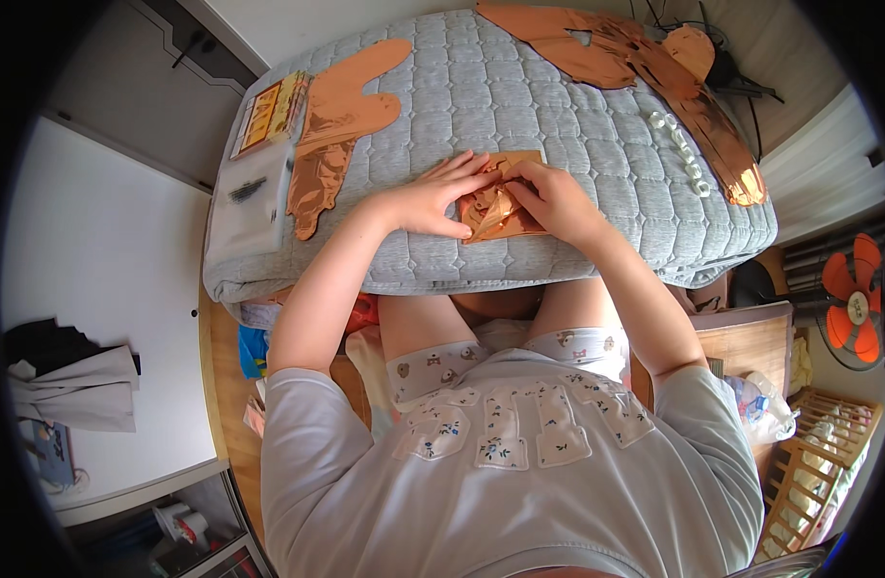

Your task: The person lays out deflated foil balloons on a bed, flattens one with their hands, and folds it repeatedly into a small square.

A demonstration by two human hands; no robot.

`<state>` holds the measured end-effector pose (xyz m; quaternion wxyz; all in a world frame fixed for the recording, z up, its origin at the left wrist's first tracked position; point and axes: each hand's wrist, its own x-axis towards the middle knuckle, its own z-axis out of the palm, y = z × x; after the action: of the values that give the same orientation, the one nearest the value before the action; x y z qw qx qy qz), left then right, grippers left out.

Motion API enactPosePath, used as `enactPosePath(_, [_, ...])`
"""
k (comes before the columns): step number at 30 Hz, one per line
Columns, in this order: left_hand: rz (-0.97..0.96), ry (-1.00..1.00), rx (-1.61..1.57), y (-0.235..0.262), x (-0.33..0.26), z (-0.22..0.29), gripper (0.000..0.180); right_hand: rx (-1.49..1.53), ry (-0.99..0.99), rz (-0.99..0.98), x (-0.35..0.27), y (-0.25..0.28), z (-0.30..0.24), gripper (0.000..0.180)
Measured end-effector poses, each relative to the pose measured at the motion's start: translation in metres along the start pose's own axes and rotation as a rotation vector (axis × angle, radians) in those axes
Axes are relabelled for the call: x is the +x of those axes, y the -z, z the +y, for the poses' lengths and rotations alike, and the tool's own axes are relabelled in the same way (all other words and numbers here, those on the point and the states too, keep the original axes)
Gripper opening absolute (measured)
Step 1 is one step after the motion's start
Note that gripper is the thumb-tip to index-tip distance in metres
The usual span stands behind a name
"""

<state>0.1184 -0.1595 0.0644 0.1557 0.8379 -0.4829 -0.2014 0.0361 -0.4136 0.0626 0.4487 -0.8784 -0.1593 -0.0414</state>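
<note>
A crumpled, shiny copper-coloured foil piece lies near the front edge of the grey quilted mattress. It looks like a folded foil balloon. My left hand rests on its left side, palm down with the fingers spread. From the right, my right hand pinches the upper part of the foil between thumb and fingers. My fingers cover some of the foil, so the exact spot of the pinch is partly hidden.
Flat copper foil balloons lie at the left and far right. White round pieces sit in a row beside the right one. A clear plastic bag and colourful packets line the left edge. An orange-bladed fan stands right.
</note>
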Motion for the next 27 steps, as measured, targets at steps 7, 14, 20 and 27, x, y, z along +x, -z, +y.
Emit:
enactPosePath(7, [0.034, -0.017, 0.03, -0.003, 0.0, 0.003, 0.101, -0.042, 0.068, 0.056, 0.001, -0.005, 0.011, 0.018])
enactPosePath(14, [0.171, -0.07, 0.033, -0.01, -0.011, 0.008, 0.095, -0.056, 0.066, 0.076, 0.003, -0.007, 0.011, 0.018])
enactPosePath(20, [0.323, -0.159, 0.127, -0.022, -0.021, 0.024, 0.078, -0.058, 0.099, 0.095, 0.003, -0.008, 0.016, 0.016])
enactPosePath(27, [0.398, -0.147, 0.378, -0.056, -0.031, 0.062, 0.082, -0.048, 0.074, 0.073, 0.004, -0.008, 0.014, 0.016])
